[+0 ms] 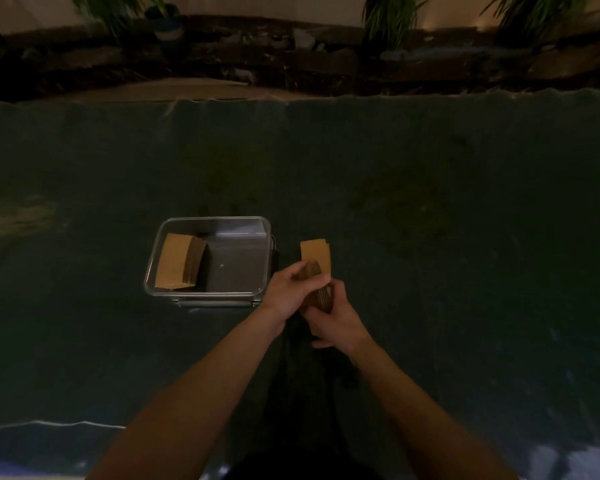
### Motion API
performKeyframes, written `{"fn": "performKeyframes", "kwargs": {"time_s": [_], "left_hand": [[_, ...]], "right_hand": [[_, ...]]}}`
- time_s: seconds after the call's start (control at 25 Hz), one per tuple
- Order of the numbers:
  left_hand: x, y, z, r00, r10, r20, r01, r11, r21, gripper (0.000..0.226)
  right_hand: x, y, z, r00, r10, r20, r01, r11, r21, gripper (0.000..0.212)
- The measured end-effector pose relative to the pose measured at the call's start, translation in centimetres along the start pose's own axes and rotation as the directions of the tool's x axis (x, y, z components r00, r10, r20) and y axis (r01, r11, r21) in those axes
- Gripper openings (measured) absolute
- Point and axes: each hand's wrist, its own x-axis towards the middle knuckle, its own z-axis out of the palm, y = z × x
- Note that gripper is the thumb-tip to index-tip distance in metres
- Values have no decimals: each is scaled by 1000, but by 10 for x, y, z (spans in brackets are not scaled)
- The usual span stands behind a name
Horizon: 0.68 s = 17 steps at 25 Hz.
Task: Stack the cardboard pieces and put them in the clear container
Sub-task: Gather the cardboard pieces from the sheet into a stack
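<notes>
Head view, dim light. Dark cloth-covered surface (pixel 430 202) fills most of the frame; its far edge meets a dark ledge with potted plants (pixel 390 19) along the back. Clear container (pixel 207 296) sits left of center on the surface, lid off, rectangular with rounded corners. Inside it, a stack of cardboard pieces (pixel 179 263) leans against the left wall, tan face up; the right half of the container floor is bare. Just right of the container, both hands meet over the surface. Left hand (pixel 288 292) is curled closed around a 2nd bundle of cardboard pieces (pixel 315 256), gripping its left side. Right hand (pixel 336 323) clamps the same bundle from below and right, fingers wrapped on it. The bundle's top tan piece sticks up past the fingers, outside the container, near its right wall.
</notes>
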Motion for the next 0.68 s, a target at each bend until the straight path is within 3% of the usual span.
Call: {"fn": "performKeyframes", "kwargs": {"time_s": [0.08,0.16,0.24,0.32,0.44,0.52,0.68], "left_hand": [[12,2,-1,995,5,-95,8,991,135,59],[23,5,2,988,36,-153,6,964,266,65],[34,13,4,982,49,-181,3,961,276,74],[50,20,0,978,-64,-196,88,989,116,67],[75,22,-5,958,-221,-184,224,975,-4,4],[95,15,-3,948,-222,-228,247,965,88,6],[121,13,7,943,-87,-321,213,899,383,20]], "right_hand": [[9,-1,-3,990,-110,-88,77,944,-321,41],[23,-6,-3,962,-213,-169,109,871,-478,31],[40,-17,-7,958,-199,-204,90,890,-448,28],[62,-28,-17,970,-90,-226,1,930,-368,28],[90,-31,-24,965,4,-261,-101,928,-359,34],[101,-30,-21,955,-1,-297,-124,907,-401,32],[121,-22,-18,920,-3,-392,-227,811,-539,30]]}}
